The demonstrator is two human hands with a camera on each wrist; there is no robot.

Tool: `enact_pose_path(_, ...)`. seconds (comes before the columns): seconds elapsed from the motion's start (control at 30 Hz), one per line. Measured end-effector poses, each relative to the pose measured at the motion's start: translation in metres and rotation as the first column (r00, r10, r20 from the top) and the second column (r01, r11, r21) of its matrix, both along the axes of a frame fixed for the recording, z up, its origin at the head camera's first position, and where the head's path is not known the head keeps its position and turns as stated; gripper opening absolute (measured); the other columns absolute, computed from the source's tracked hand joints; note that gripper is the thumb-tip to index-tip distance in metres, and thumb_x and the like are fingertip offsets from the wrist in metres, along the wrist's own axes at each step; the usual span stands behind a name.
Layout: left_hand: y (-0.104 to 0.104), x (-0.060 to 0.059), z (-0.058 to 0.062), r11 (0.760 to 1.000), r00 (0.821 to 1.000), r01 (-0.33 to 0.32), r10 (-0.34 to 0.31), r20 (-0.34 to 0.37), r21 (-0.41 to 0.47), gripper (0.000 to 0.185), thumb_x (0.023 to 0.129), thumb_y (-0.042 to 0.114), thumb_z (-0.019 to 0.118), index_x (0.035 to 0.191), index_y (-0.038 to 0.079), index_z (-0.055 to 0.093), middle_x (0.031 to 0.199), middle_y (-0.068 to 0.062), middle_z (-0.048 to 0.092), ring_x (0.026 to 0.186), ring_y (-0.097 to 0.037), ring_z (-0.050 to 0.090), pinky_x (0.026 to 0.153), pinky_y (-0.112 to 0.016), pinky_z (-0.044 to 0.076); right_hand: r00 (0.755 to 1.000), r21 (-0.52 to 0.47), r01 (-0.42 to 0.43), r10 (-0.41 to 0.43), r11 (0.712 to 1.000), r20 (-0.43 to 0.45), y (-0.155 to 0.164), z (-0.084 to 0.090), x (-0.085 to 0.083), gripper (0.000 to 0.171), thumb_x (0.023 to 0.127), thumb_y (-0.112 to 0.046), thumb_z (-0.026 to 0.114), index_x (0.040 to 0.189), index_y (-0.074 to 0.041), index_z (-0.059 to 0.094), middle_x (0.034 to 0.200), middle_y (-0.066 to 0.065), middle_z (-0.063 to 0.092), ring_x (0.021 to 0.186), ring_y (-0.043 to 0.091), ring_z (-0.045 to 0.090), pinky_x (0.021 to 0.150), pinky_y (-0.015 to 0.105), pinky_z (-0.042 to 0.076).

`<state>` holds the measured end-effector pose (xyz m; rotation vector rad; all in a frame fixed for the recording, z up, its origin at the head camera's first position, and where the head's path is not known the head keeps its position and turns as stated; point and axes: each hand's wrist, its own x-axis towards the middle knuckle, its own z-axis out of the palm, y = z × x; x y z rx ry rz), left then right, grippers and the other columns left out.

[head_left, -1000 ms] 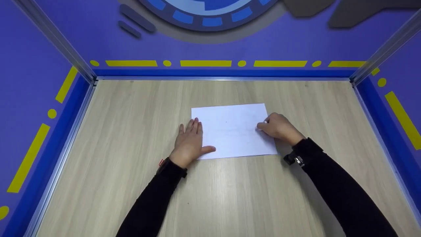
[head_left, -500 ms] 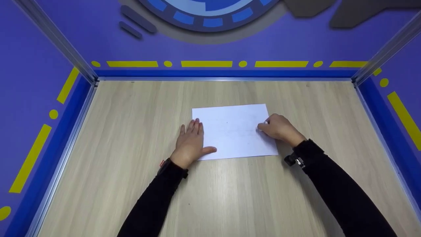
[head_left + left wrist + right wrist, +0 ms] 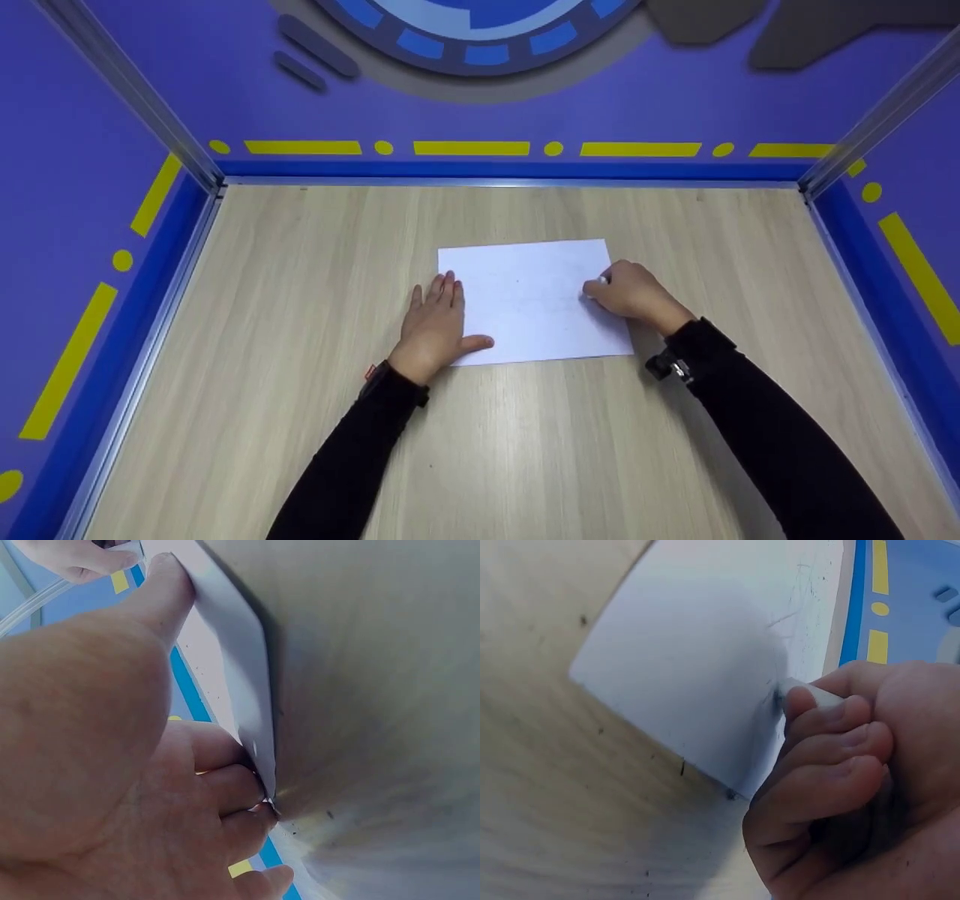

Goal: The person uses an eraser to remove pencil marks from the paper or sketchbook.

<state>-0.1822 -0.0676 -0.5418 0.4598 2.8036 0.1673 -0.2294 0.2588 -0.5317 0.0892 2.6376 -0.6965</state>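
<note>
A white sheet of paper [image 3: 536, 330] lies on the table, with faint grey marks near its middle. My left hand [image 3: 433, 326] rests flat over its left edge, fingers straight and thumb spread out on the sheet. At the right part of the sheet my right hand [image 3: 636, 292] pinches a small white eraser [image 3: 817, 696] between curled fingers and thumb. The eraser's darkened tip is right at the paper, and most of its body is hidden in the hand. In the right wrist view, thin pencil-like lines [image 3: 782, 620] show on the paper beside the fingers.
Small dark crumbs [image 3: 682, 766] lie around the paper's edge on the wood-grain table [image 3: 300, 300]. Blue-purple panels [image 3: 480, 112] with yellow dashes stand at the back and both sides, with metal rails along their lower edges.
My right hand has shifted slightly left over the paper with the eraser, more of which now shows. The left hand and the sheet stay in place.
</note>
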Motion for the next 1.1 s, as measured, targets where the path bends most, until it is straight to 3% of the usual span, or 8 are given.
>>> enact_pose_path(0.2, 0.002, -0.002, -0.001, 1.0, 1.0, -0.004, 0.004, 0.006, -0.01, 0.115, 0.082, 0.078, 0.054, 0.157, -0.002, 0.018, 0.167, -0.02, 0.012, 0.157, -0.032, 0.01, 0.125, -0.057, 0.01, 0.999, -0.03, -0.025, 0.024, 0.999, -0.032, -0.015, 0.004, -0.005, 0.046, 0.09, -0.042, 0.054, 0.055, -0.016, 0.039, 0.055, -0.005, 0.037, 0.051, 0.014, 0.039, 0.045, 0.027, 0.032)
enact_pose_path(0.63, 0.001, -0.001, -0.001, 1.0, 1.0, -0.008, 0.008, -0.002, -0.016, 0.117, 0.081, 0.079, 0.054, 0.157, -0.003, 0.018, 0.166, -0.021, 0.012, 0.156, -0.033, 0.01, 0.125, -0.057, 0.011, 0.99, -0.043, -0.131, 0.128, 0.99, -0.059, -0.083, 0.014, -0.023, 0.045, 0.089, -0.04, 0.057, 0.052, -0.019, 0.043, 0.053, -0.005, 0.042, 0.05, 0.014, 0.043, 0.046, 0.028, 0.035)
enact_pose_path(0.8, 0.001, -0.003, 0.0, 1.0, 1.0, -0.003, 0.002, -0.008, -0.03, 0.117, 0.081, 0.08, 0.053, 0.157, -0.002, 0.019, 0.166, -0.021, 0.013, 0.156, -0.033, 0.011, 0.125, -0.057, 0.012, 0.988, -0.033, -0.151, 0.149, 0.988, -0.041, -0.107, 0.015, -0.027, 0.044, 0.09, -0.04, 0.058, 0.055, -0.018, 0.046, 0.057, -0.003, 0.046, 0.053, 0.015, 0.046, 0.049, 0.029, 0.039)
enact_pose_path(1.03, 0.001, -0.002, -0.001, 1.0, 1.0, 0.005, -0.005, -0.028, -0.021, 0.116, 0.081, 0.079, 0.054, 0.156, -0.002, 0.021, 0.165, -0.021, 0.016, 0.156, -0.033, 0.014, 0.124, -0.058, 0.014, 0.985, -0.019, -0.171, 0.171, 0.985, -0.022, -0.136, 0.01, -0.028, 0.034, 0.091, -0.04, 0.058, 0.082, -0.01, 0.071, 0.071, 0.003, 0.058, 0.064, 0.019, 0.054, 0.057, 0.031, 0.044)
enact_pose_path(1.1, 0.001, -0.001, -0.002, 1.0, 0.999, 0.008, -0.008, -0.033, -0.019, 0.116, 0.081, 0.079, 0.054, 0.156, -0.003, 0.022, 0.165, -0.022, 0.017, 0.156, -0.033, 0.015, 0.124, -0.058, 0.015, 0.981, -0.011, -0.189, 0.189, 0.982, -0.032, -0.142, 0.007, -0.029, 0.035, 0.09, -0.04, 0.058, 0.082, -0.009, 0.072, 0.071, 0.003, 0.059, 0.065, 0.02, 0.054, 0.059, 0.032, 0.043)
